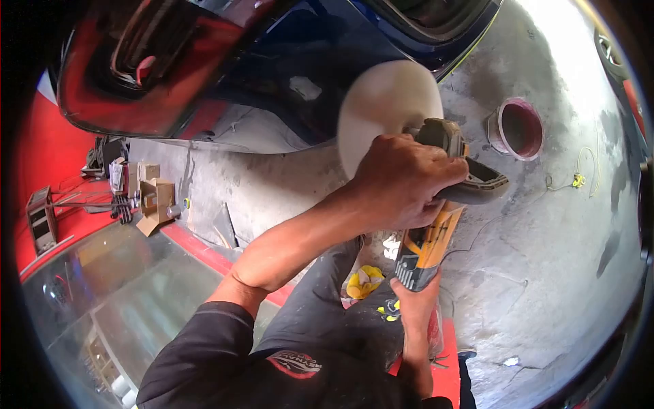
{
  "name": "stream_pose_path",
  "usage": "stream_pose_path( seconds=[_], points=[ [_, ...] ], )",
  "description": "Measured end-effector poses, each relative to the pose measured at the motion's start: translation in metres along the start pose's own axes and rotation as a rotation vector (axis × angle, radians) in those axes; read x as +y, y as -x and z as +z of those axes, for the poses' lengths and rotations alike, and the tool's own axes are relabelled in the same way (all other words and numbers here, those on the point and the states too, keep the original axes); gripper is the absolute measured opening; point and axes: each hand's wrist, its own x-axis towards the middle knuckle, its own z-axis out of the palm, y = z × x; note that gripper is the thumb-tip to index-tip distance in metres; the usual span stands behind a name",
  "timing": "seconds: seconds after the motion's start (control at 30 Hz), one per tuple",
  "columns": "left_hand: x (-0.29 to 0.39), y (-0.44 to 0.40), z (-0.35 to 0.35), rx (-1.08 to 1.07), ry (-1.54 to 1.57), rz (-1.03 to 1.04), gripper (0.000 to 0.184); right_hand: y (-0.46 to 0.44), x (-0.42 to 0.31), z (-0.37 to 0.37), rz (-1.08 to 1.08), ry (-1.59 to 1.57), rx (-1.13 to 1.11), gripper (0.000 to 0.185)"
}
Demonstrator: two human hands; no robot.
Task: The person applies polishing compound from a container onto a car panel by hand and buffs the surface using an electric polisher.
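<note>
A yellow and black power polisher [434, 235] is in both my hands. My left hand [402, 178] is wrapped round its black front handle [485, 185], with the fingers partly hidden from me. My right hand [417, 296] grips the rear end of the tool body, low by my legs. At the front of the polisher is a large round white buffing pad [390, 102]. The pad is against or just in front of the dark blue car body [306, 51]; I cannot tell whether they touch. A pale patch [304, 88] shows on the blue panel.
A pinkish bucket [499, 129] stands on the concrete floor to the right, with a thin cord [579, 180] beyond it. Yellow cloth [364, 281] lies by my legs. At left are a glass-topped surface [170, 273], an open cardboard box [157, 202] and a red car part [136, 75].
</note>
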Motion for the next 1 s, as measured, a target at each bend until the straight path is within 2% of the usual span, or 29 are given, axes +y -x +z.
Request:
stream_pose_path(
  seconds=[0.1, 0.27, 0.37, 0.4, 0.53, 0.57, 0.63, 0.73, 0.9, 1.0],
  points=[
    [0.001, 0.006, -0.008, 0.001, 0.023, 0.010, 0.039, 0.008, 0.000, 0.006, -0.006, -0.024, 0.017, 0.078],
    [0.017, 0.054, -0.046, -0.184, -0.058, -0.014, 0.034, 0.053, 0.034, 0.039, -0.023, -0.086, -0.083, 0.077],
    [0.026, 0.080, -0.067, -0.263, -0.108, -0.028, 0.033, 0.081, 0.042, 0.062, -0.029, -0.035, -0.065, 0.079],
    [0.028, 0.081, -0.070, -0.283, -0.130, -0.030, 0.032, 0.085, 0.038, 0.065, 0.038, -0.088, -0.100, 0.081],
    [0.035, 0.055, -0.073, -0.310, -0.136, 0.023, 0.030, 0.091, 0.025, 0.067, 0.000, -0.174, -0.111, 0.084],
    [0.036, 0.045, -0.071, -0.315, -0.167, 0.031, 0.028, 0.089, 0.021, 0.066, -0.016, -0.207, -0.076, 0.077],
    [0.036, 0.024, -0.062, -0.325, -0.230, 0.041, 0.025, 0.076, 0.017, 0.063, 0.078, -0.238, -0.091, 0.075],
    [0.030, -0.006, -0.047, -0.279, -0.209, 0.075, 0.022, 0.048, 0.002, 0.048, 0.007, -0.245, -0.084, 0.077],
    [0.043, 0.001, -0.046, -0.345, -0.256, 0.013, 0.020, 0.048, 0.001, 0.030, 0.072, -0.277, -0.126, 0.077],
    [0.057, 0.023, -0.057, -0.412, -0.314, 0.000, 0.020, 0.064, 0.024, 0.036, 0.054, -0.303, -0.204, 0.078]
  ],
)
